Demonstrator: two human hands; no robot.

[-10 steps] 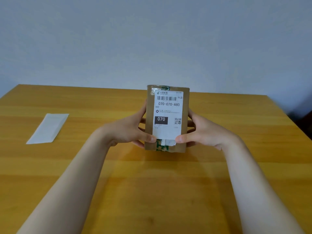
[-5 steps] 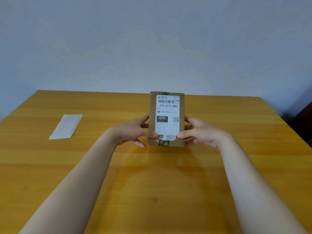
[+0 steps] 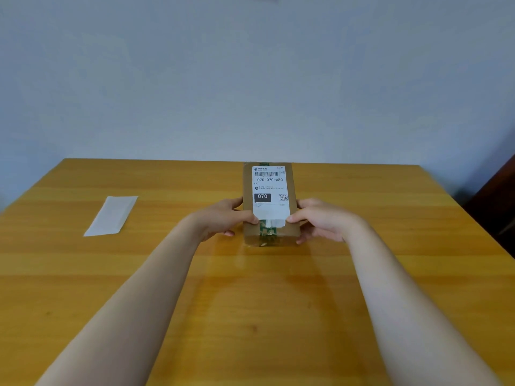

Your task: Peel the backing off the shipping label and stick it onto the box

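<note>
A brown cardboard box (image 3: 248, 190) with green printed tape lies flat on the wooden table (image 3: 250, 302), its long side pointing away from me. The white shipping label (image 3: 269, 210), printed "070-070-A80", covers most of the box's top face. My left hand (image 3: 223, 220) grips the box's left side, thumb pressing the label's near left corner. My right hand (image 3: 320, 220) grips the right side, thumb on the near right corner. The peeled white backing strip (image 3: 111, 215) lies on the table far to the left.
A pale wall rises behind the table's far edge. A dark piece of furniture (image 3: 496, 207) stands past the table's right edge.
The box has gone from tilted up toward me to lying flat on the table, farther from me. Both hands stayed on its sides. The camera has tilted upward.
</note>
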